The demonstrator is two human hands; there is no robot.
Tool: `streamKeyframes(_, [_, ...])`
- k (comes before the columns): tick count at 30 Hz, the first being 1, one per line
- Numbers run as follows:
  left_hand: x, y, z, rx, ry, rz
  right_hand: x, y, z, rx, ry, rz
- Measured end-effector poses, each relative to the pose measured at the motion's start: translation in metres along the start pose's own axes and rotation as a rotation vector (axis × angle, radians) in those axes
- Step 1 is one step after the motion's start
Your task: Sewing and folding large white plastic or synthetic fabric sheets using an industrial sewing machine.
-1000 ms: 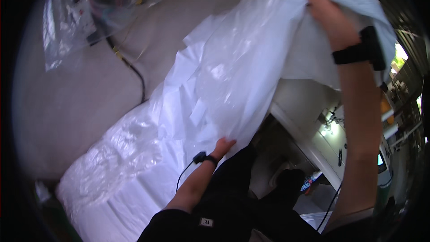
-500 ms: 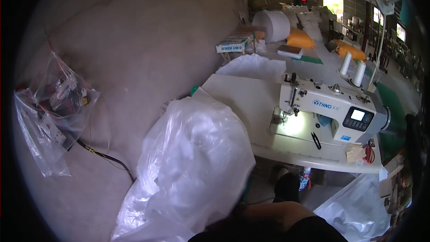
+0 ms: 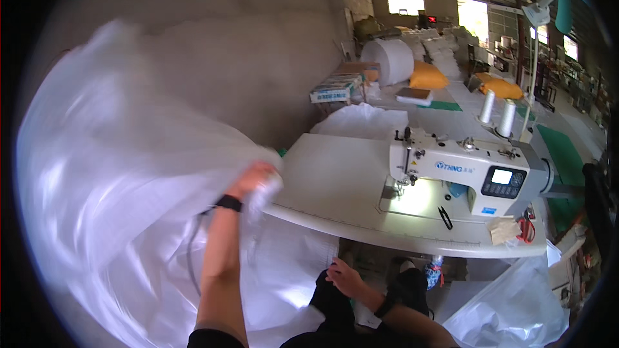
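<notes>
Across the left side of the frame, a large white plastic sheet (image 3: 109, 161) billows out, blurred by motion, whereas half a second ago it stood as a rounded heap toward the lower middle. Now it spreads from the upper left down to the lower edge, and the clear bag that showed at far left no longer does. Just left of centre, the left hand (image 3: 253, 179) has come into view, its grip clamped on a bunched part of the sheet, near the front left edge of the pale desk (image 3: 329, 161). At lower centre, the right hand (image 3: 345, 278) is now visible too, its fingers bent close beside the sheet's lower edge; whether that grip touches or pinches the plastic, I cannot tell. As for the work, this suggests the sheet is being opened out and shifted by the left hand, with its loose bulk to the left of the desk and apart from the lit needle area. Right of centre, the sewing machine (image 3: 445, 164) keeps nearly the same place in view, with the black snips (image 3: 445, 218) before it and the red-handled scissors (image 3: 527, 229) toward the desk's right end.
</notes>
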State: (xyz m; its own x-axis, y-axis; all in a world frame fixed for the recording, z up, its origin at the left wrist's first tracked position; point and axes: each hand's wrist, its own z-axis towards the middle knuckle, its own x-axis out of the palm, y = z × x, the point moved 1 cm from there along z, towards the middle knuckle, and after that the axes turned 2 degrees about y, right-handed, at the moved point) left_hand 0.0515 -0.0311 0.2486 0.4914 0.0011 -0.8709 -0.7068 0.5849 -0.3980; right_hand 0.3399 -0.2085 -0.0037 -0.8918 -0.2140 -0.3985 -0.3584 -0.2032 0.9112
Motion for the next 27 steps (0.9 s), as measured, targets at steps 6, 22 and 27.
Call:
streamKeyframes(6, [0.193, 0.059, -0.125, -0.24, 0.759, 0.162, -0.05, 0.003, -0.011, -0.13, -0.012, 0.028])
streamKeyframes(22, [0.12, -0.107, -0.085, 0.031, -0.134, -0.522, -0.089, 0.075, 0.128, 0.093, -0.194, -0.125])
streamKeyframes(27, [0.077, 0.08, -0.112, -0.435, -0.473, 0.68, -0.034, 0.046, 0.137, -0.178, 0.092, -0.194])
